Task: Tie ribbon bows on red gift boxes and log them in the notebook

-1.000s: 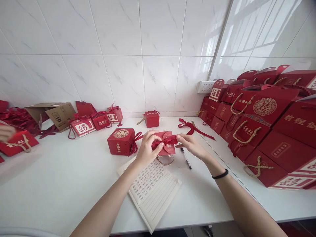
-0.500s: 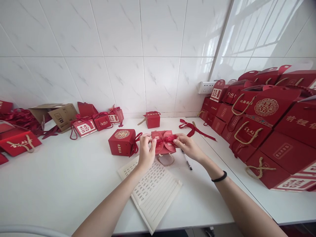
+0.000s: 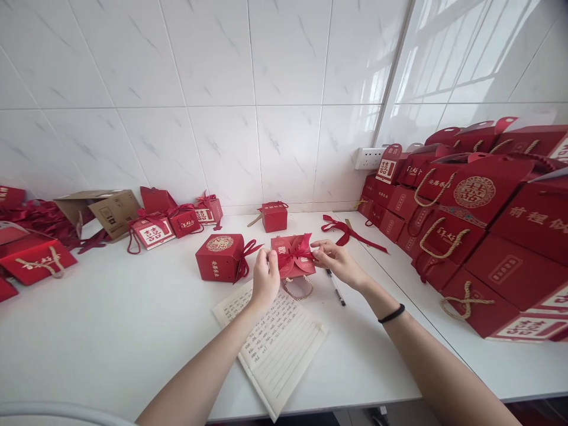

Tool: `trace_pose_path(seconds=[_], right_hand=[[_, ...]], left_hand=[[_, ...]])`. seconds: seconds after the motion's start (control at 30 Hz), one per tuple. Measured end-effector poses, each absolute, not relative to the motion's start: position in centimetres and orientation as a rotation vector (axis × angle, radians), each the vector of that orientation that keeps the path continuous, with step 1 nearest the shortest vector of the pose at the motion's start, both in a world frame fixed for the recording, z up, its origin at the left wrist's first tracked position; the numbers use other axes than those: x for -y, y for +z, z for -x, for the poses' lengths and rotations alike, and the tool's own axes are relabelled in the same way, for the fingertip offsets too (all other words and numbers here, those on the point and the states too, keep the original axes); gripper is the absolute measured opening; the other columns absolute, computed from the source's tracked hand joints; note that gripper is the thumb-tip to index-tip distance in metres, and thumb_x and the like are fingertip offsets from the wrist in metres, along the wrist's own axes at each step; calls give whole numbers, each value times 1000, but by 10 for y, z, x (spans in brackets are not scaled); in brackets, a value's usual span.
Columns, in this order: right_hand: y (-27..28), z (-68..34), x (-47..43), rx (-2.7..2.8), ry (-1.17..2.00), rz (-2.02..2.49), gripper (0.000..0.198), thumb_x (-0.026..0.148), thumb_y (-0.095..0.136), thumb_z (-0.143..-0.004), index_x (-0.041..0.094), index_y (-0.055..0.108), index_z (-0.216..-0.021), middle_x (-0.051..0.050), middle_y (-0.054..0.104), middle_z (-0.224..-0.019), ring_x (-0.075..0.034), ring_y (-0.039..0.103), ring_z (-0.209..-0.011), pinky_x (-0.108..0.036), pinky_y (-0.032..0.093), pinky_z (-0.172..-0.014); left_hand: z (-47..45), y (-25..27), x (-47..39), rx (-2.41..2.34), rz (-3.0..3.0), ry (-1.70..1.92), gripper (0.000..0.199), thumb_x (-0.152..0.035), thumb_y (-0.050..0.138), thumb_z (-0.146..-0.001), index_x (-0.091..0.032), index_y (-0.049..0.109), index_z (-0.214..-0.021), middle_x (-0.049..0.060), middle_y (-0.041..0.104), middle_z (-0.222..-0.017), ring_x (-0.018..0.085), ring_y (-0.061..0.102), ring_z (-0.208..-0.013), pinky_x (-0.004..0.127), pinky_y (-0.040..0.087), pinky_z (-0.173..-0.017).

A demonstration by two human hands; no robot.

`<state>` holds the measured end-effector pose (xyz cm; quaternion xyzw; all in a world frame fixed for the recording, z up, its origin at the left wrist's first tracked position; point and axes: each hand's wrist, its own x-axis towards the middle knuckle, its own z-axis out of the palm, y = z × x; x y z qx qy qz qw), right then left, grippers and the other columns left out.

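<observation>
A small red gift box (image 3: 290, 273) with rounded, petal-like top flaps lies in front of me, a twisted cord handle (image 3: 298, 290) at its near side. Across its top runs a red ribbon (image 3: 289, 254), knotted in the middle, with one piece sticking up. My left hand (image 3: 266, 275) is closed at the box's left side, with the ribbon's left part in its fingers. At the right side, my right hand (image 3: 337, 263) has thumb and fingertips together on the ribbon's right part; the fingertips partly hide it.
A larger red box (image 3: 219, 258) stands left of my hands, a small red box (image 3: 274, 217) behind. A written notebook (image 3: 284, 361) and a pen (image 3: 337, 288) lie close by. Loose ribbon (image 3: 344, 228) lies behind right. Stacked red boxes (image 3: 501, 266) line the right; a cardboard box (image 3: 115, 212) stands left.
The ribbon's right loop has changed shape, and a piece now points up above the knot. My left fingers have curled lower on the box's side; the right fingertips have shifted slightly.
</observation>
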<state>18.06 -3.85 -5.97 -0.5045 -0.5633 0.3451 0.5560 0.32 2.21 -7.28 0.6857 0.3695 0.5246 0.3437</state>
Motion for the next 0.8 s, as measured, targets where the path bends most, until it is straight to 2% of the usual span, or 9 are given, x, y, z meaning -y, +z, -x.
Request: trace_pose_path(seconds=[0.13,0.2,0.27,0.33,0.4,0.47,0.53,0.63,0.8], right_hand=[[-65,-181,36,1327,788,1180,57,70,62,-72,14,53,-65,-9,48,-101,-24,55,-94,-41,53,-85],[-68,-183,35,1351,773,1166,56,70,63,-72,16,57,-86,-11,47,-110,-25,55,-97,-43,53,-84],[-71,-185,35,1442,727,1159,76,67,72,-64,22,46,-120,-14,36,-132,-29,51,-107,-47,52,-85],[-73,-186,36,1587,644,1175,107,60,80,-57,27,20,-139,-16,19,-144,-33,41,-120,-51,45,-92],[-74,-186,37,1701,569,1202,110,53,80,-60,25,12,-142,-16,20,-144,-33,31,-128,-52,34,-103],[-73,-186,38,1755,513,1223,94,47,75,-67,22,22,-140,-15,29,-140,-32,25,-132,-51,25,-108],[-72,-186,38,1762,452,1236,77,45,71,-69,21,34,-132,-14,34,-138,-33,26,-131,-52,22,-109],[-71,-188,38,1740,422,1217,70,46,70,-70,23,38,-128,-12,43,-131,-34,39,-124,-55,26,-106],[-71,-191,42,1642,420,1226,89,58,71,-66,25,30,-137,-12,52,-122,-35,49,-114,-55,44,-93]], left_hand=[[-2,-72,-24,-964,-1763,1336,27,-35,34,-90,-22,30,-66,-3,35,-61,12,34,-56,24,34,-54],[0,-72,-26,-948,-1795,1314,27,-35,36,-89,-21,30,-66,-4,33,-60,11,33,-55,24,33,-55],[3,-73,-28,-920,-1839,1298,28,-34,38,-88,-21,30,-65,-4,31,-60,11,33,-55,24,33,-56],[5,-75,-32,-882,-1895,1287,29,-35,39,-88,-20,30,-65,-4,33,-61,11,35,-57,24,35,-59],[7,-78,-36,-845,-1939,1291,26,-38,41,-87,-20,35,-70,-2,41,-69,12,43,-65,25,40,-64],[7,-78,-41,-778,-1980,1324,22,-42,44,-86,-19,42,-87,5,49,-91,14,51,-81,28,46,-72],[8,-72,-47,-660,-2109,1297,43,-48,52,-81,-19,40,-110,13,45,-117,21,51,-104,36,48,-85],[7,-47,-50,-494,-2489,984,74,-50,70,-65,-19,39,-125,16,35,-135,30,36,-127,45,38,-102],[10,11,-35,-560,-2764,432,76,-42,74,-62,-21,45,-129,11,46,-126,28,47,-118,39,42,-98]])
